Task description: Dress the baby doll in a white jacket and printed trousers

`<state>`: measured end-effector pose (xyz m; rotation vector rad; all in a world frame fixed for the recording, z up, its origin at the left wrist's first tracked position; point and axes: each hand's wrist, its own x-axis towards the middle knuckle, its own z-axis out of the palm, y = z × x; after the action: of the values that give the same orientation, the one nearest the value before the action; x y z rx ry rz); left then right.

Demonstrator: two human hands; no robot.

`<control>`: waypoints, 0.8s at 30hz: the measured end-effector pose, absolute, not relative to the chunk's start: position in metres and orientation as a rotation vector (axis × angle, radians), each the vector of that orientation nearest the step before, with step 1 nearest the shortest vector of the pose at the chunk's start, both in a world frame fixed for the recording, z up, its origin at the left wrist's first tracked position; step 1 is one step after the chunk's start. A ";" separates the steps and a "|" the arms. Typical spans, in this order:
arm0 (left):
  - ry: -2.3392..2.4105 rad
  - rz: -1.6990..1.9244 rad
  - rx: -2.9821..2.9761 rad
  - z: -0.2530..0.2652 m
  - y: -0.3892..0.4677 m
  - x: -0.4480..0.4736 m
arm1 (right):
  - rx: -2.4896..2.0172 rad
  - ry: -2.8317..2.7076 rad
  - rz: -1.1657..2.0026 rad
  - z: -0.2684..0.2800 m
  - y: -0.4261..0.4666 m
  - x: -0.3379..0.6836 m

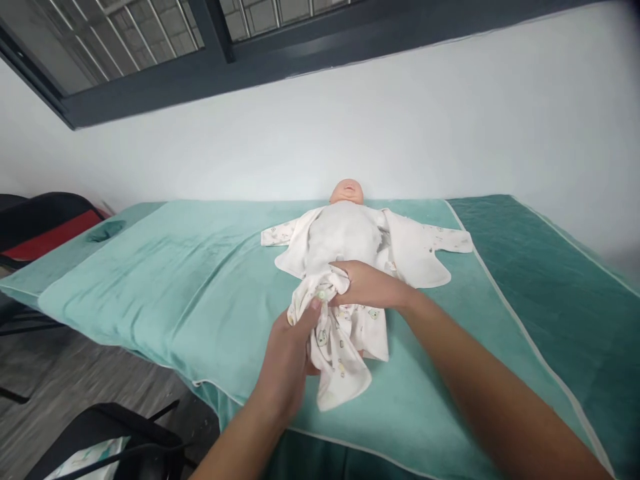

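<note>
A baby doll [347, 191] lies on its back with its head toward the wall. White cloth [344, 233] covers its chest, and an open white baby jacket [413, 250] spreads out on both sides, patterned sleeves stretched wide. Over the doll's lower body are printed white baby pants [345, 373], with one part bunched up. My left hand [290, 347] is closed on the bunched cloth, thumb on top. Opposite it, my right hand [367, 283] reaches into the gathered fabric, which hides its fingertips. The doll's legs are mostly hidden.
A teal cover [165, 287] lies over the bed, with a darker green section [550, 287] at the right. Black chairs stand at the left [45, 220] and front left [105, 433], the nearer one holding a packet [90, 460]. Behind rises a white wall [400, 127] under a barred window.
</note>
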<state>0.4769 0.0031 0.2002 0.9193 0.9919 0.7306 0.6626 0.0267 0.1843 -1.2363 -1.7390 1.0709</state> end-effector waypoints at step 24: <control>1.249 0.848 0.894 0.115 -0.032 0.416 | -1.690 -2.326 0.642 0.188 0.018 0.641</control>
<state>0.4163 -0.0318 0.1154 0.8943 1.2487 0.8485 0.6410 0.0177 0.1882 -1.6901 -2.3261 0.6423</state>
